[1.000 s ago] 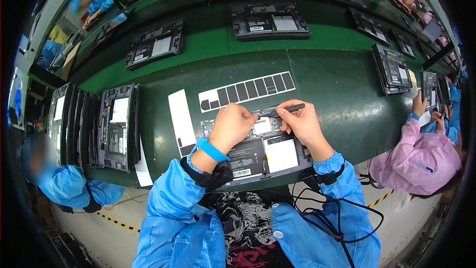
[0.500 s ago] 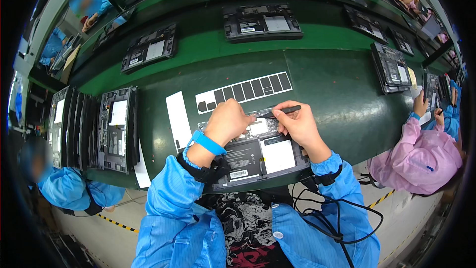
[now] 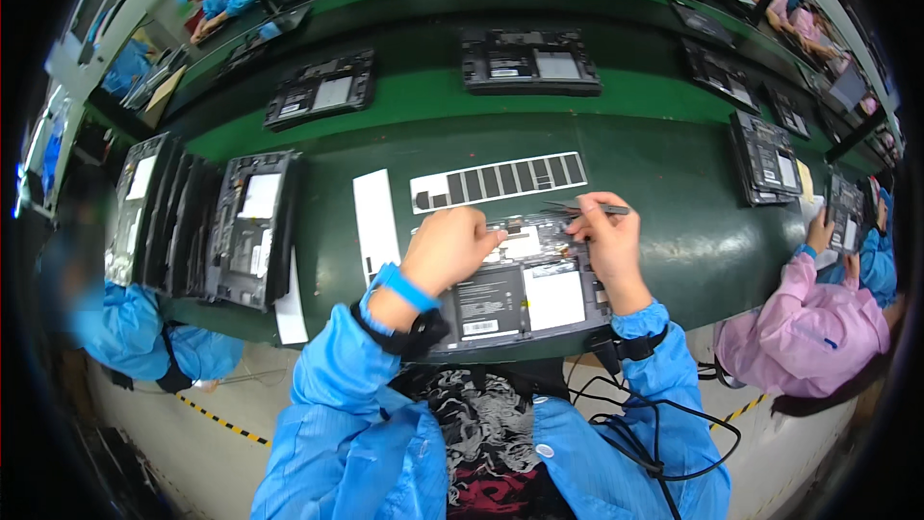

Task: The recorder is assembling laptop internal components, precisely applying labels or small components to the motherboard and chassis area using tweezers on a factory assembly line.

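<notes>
An opened black device (image 3: pixel 525 294) with white and dark inner parts lies at the near edge of the green bench, right in front of me. My left hand (image 3: pixel 450 248) rests on its upper left part, fingers curled and pressing down. My right hand (image 3: pixel 608 241) is over the device's upper right corner and grips thin dark tweezers (image 3: pixel 587 209) that point left. A long white strip of dark rectangular stickers (image 3: pixel 499 180) lies just beyond the device. A blue wristband (image 3: pixel 404 285) sits on my left wrist.
A blank white strip (image 3: pixel 374 214) lies left of the device. Opened devices stand in a stack (image 3: pixel 207 226) at the left, and others lie on the belt (image 3: pixel 529 63) and at the right (image 3: pixel 765 156). A co-worker in pink (image 3: pixel 818 313) works at the right, another in blue (image 3: pixel 135 327) at the left.
Both hands stay on the device. The right hand with the tweezers has shifted slightly; the left hand keeps pressing the same spot.
</notes>
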Demonstrator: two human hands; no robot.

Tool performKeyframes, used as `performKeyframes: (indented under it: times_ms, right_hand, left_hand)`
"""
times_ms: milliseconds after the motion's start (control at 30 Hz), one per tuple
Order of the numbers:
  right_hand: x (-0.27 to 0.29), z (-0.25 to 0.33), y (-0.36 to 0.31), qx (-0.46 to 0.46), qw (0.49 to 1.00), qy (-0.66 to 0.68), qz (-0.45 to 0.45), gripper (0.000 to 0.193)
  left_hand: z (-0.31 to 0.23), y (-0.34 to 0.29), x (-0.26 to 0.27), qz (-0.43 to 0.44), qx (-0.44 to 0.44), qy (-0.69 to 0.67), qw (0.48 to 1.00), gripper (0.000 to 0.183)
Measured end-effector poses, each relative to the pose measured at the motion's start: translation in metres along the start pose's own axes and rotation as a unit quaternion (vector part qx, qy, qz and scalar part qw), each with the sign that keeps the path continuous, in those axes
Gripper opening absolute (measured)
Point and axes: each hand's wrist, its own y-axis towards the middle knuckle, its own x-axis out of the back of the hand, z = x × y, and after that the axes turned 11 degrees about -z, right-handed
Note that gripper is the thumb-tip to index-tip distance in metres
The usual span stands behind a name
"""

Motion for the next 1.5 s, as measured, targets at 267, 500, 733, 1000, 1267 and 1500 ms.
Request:
performKeyframes:
  times_ms: [267, 500, 733, 1000, 1267, 1500]
  right_hand:
    - [-0.014, 0.043, -0.091, -0.009, 0.999, -0.036, 0.004, 0.021]
    - [-0.109, 0.000, -0.125, 0.135, 0.958, -0.221, 0.127, 0.013]
    - [-0.179, -0.048, -0.126, 0.217, 0.904, -0.350, 0.117, 0.015]
    - [-0.182, -0.040, -0.122, 0.176, 0.894, -0.380, 0.159, 0.018]
    - [-0.148, -0.020, -0.117, 0.034, 0.988, -0.116, 0.096, 0.014]
    - [-0.076, 0.009, -0.053, -0.059, 0.995, -0.068, 0.052, 0.023]
  left_hand:
    - [0.093, -0.149, 0.032, -0.064, 0.015, 0.080, 0.995, 0.061]
    - [0.104, -0.183, 0.024, -0.131, 0.009, 0.033, 0.991, 0.055]
    - [0.115, -0.156, 0.035, -0.145, -0.003, 0.033, 0.989, 0.077]
    - [0.124, -0.150, 0.030, -0.117, 0.023, 0.000, 0.993, 0.089]
    - [0.120, -0.144, 0.039, -0.100, 0.054, -0.011, 0.993, 0.090]
    - [0.085, -0.121, 0.039, -0.148, -0.054, -0.045, 0.987, 0.065]
